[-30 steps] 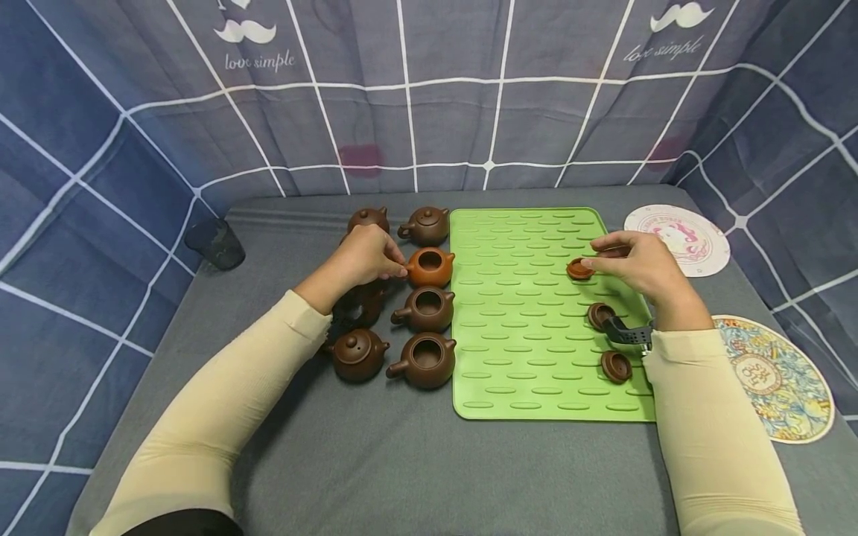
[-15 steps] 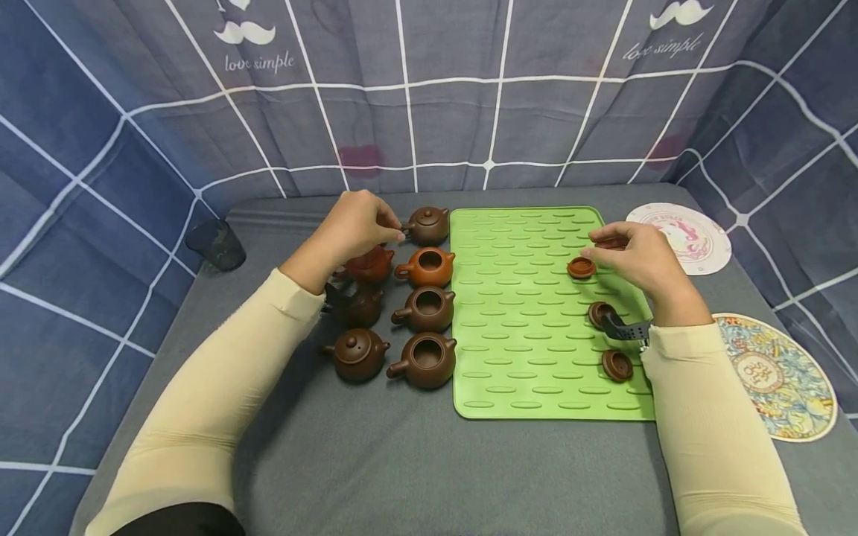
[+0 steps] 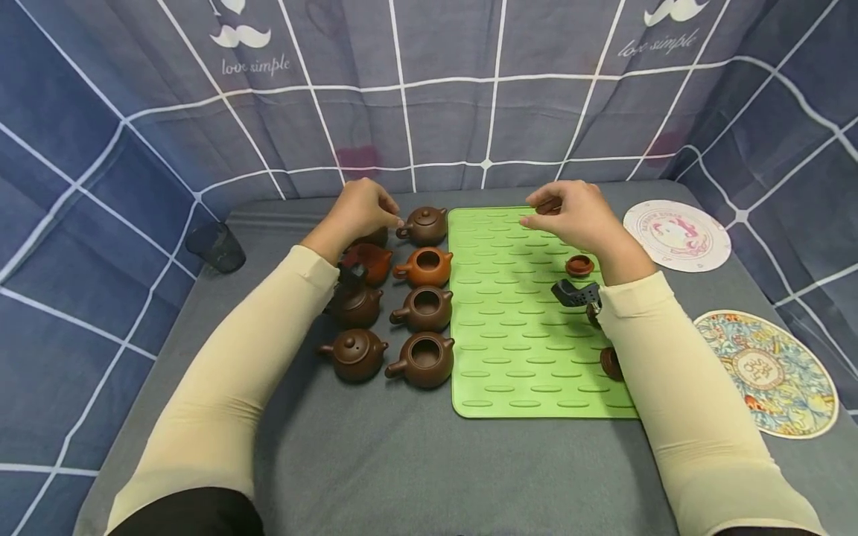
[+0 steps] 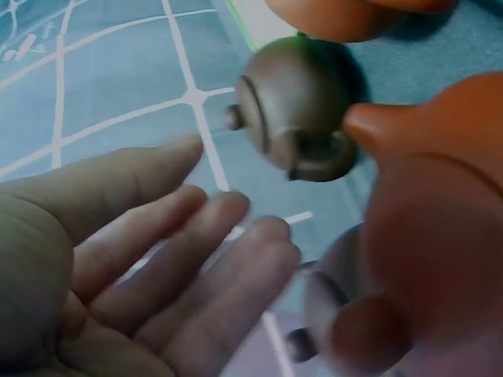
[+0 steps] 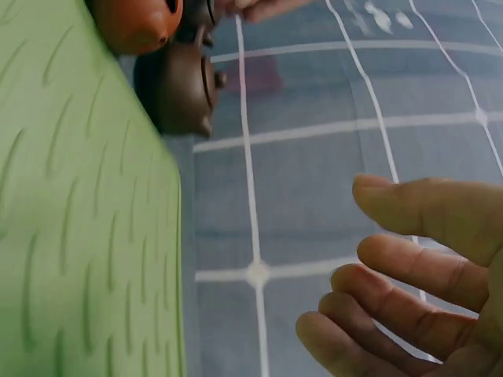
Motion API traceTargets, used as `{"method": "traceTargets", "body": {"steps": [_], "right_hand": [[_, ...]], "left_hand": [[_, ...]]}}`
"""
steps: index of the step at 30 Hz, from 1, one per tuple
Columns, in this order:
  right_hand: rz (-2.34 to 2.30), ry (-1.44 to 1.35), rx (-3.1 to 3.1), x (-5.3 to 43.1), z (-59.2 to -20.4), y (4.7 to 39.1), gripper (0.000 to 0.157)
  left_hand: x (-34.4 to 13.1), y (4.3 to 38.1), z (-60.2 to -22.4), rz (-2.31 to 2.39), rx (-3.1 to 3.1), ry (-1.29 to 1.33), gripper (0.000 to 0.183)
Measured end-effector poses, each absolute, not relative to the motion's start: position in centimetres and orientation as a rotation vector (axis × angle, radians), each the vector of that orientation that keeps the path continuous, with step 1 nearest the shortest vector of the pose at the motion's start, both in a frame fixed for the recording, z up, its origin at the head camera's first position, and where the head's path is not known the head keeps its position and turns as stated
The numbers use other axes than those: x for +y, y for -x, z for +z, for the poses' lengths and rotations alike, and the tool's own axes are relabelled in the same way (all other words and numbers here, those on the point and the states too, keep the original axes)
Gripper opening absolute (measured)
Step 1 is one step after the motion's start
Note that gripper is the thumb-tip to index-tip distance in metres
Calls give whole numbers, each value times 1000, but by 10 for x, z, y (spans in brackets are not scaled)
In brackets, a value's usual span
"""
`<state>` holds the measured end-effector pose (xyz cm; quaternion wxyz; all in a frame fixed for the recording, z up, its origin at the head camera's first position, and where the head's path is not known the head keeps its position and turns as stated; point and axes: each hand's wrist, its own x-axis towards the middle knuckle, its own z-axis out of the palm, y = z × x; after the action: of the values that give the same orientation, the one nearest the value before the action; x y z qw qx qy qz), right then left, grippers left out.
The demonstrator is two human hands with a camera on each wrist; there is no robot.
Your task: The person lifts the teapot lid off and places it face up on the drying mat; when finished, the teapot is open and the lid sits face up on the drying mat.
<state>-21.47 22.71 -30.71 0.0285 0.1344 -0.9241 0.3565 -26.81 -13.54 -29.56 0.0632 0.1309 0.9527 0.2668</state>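
Snagging a handle (image 4: 326,170) could make our left hand (image 3: 360,211), empty and loose-fingered like our right hand (image 3: 575,214), tip its three-o'clock teapot (image 3: 429,225).

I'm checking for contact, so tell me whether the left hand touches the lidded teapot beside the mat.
Apart: the left wrist view shows a strip of cloth between the left hand and the lidded teapot.
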Motion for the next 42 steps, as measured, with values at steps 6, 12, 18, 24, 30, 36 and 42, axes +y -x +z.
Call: {"method": "traceTargets", "body": {"steps": [6, 12, 18, 24, 30, 36, 42], "right_hand": [[1036, -668, -2899, 184, -298, 246, 38], [961, -866, -2947, 148, -301, 267, 36], [976, -930, -2987, 125, -305, 283, 36], [974, -899, -3049, 111, -315, 296, 38], [945, -843, -3056, 98, -327, 303, 41], [861, -823, -3072, 87, -339, 305, 51], [870, -794, -2994, 78, -351, 307, 43]], "left_hand": [[-138, 282, -316, 931, 2777, -300, 32], [-138, 288, -326, 927, 2791, -228, 32], [-134, 293, -333, 914, 2766, -218, 22], [-134, 295, -336, 943, 2739, -198, 21], [-137, 295, -338, 1046, 2687, -162, 20], [-137, 296, -337, 989, 2724, -197, 20], [-137, 295, -339, 983, 2734, -236, 18]]}}
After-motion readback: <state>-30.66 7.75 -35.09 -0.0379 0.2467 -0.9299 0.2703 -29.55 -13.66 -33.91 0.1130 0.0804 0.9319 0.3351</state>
